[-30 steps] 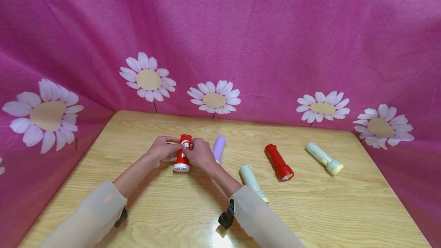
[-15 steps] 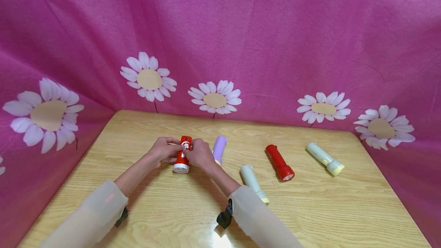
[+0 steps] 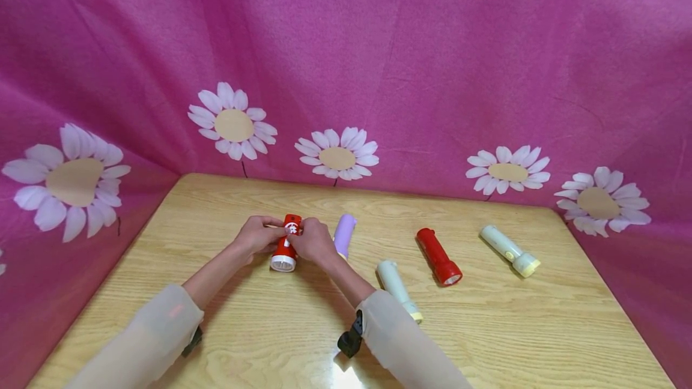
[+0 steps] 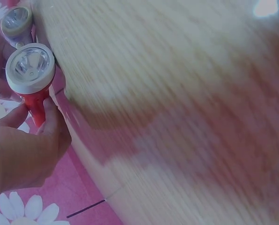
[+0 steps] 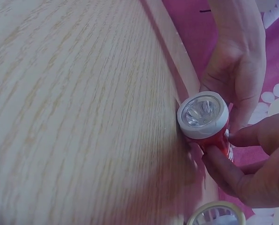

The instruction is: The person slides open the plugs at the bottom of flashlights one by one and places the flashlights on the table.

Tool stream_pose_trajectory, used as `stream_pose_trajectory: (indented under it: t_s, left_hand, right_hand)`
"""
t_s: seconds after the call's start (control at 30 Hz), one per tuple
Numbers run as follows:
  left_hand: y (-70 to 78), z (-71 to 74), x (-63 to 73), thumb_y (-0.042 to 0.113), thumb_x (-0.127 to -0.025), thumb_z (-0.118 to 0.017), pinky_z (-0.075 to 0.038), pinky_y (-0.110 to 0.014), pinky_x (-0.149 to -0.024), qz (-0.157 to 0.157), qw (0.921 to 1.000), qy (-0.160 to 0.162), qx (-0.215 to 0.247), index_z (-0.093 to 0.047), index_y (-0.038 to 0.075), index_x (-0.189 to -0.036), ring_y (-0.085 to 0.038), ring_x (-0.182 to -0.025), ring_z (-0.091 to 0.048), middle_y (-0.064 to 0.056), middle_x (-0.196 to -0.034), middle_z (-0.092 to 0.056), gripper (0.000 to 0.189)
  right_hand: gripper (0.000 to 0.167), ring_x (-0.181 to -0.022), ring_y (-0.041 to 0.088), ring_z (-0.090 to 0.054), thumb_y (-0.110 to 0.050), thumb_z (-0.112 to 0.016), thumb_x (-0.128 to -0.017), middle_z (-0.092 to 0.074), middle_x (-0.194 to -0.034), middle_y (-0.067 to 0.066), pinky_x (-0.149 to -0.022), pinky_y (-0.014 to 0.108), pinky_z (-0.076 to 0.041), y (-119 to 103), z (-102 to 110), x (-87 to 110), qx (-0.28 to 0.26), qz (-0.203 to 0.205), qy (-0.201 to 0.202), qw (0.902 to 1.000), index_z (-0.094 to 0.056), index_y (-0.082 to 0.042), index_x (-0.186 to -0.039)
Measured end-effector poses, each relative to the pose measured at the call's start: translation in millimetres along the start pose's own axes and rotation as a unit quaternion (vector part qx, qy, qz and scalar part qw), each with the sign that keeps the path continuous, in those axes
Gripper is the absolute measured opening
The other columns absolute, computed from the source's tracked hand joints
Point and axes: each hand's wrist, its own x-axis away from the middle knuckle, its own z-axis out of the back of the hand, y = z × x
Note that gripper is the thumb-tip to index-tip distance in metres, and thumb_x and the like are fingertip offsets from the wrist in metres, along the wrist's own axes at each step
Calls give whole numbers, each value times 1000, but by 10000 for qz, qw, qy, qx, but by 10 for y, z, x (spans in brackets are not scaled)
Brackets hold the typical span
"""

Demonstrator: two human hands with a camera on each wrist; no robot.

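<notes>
Left hand (image 3: 257, 236) and right hand (image 3: 315, 239) each grasp the white-rimmed red torch (image 3: 283, 257) from opposite sides, probably for steadiness; it is over the worktop (image 3: 503, 335), left of the purple torch (image 3: 343, 234).

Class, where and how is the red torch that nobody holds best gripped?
The free red torch is probably best taken mid-barrel, from above, pinching across its width: it lies on its side, and the barrel is slimmer than the flared near head.
</notes>
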Motion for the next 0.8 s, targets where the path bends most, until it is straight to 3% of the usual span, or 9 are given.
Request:
stream_pose_trajectory:
  t_s: [0.2, 0.5, 0.8]
  left_hand:
    - [-4, 3, 7, 3, -96, -63, -60, -27, -68, 12, 10000, 1, -50, -56, -15, -124, -14, -74, -65, -16, -97, -67, 35]
    - [-9, 15, -19, 3, -96, -62, -59, -24, -67, 11, 9999, -15, -152, -56, -17, -123, -11, -73, -64, -19, -102, -66, 34]
    - [-16, -4, -45, 5, -97, -61, -58, -23, -68, 102, 9993, -35, -345, -58, -15, -123, -12, -77, -64, -22, -108, -65, 33]
  right_hand:
    - [21, -58, 14, -47, -16, -71, -91, -52, -64, 0, -48, 20, -37, -7, -4, -9, -14, -76, -5, 10000, -62, -5, -75]
    - [18, -65, 16, -53, -17, -72, -91, -59, -72, 3, -52, 20, -43, -24, -11, -39, -167, -321, -61, 9993, -67, -2, -83]
    - [18, -62, 16, -50, -16, -71, -91, -58, -72, 3, -51, 21, -41, -13, 2, -32, -214, -424, -141, 9988, -64, -2, -82]
